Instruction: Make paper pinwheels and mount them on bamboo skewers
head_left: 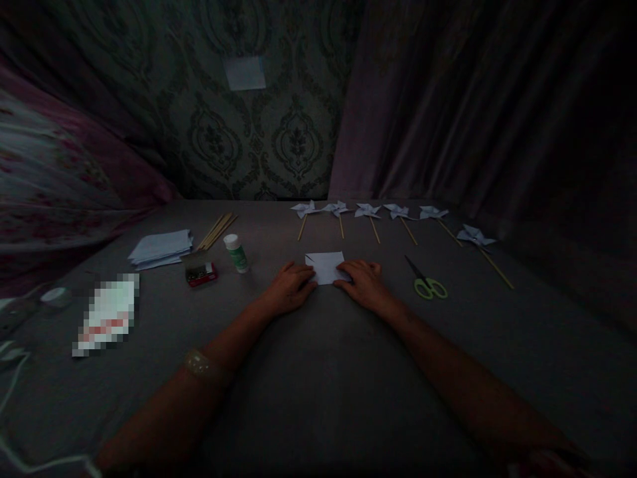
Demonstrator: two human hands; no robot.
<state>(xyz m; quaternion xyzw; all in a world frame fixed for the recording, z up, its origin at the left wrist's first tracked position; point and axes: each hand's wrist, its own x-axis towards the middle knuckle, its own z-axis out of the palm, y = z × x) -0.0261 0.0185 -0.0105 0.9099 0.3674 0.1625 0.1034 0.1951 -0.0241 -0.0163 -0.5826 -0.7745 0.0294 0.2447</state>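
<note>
In front of me on the grey surface lies a small white square of paper (326,267), with a thin dark diagonal line near its upper left corner. My left hand (293,287) holds it at the left edge, fingers bent and thumb towards the lower corner. At the opposite edge, my right hand (365,282) grips the paper in the same way, covering part of that side. Green-handled scissors (426,282) rest to the right of my right hand, points facing away. A white and green glue bottle (235,253) stands upright beyond my left hand.
Several paper pinwheels (367,211) on sticks line the back right. Towards the left are stacked paper (162,248), loose wooden sticks (217,230) and an open red box (200,272) of small items. A white cable (12,398) runs along the left edge.
</note>
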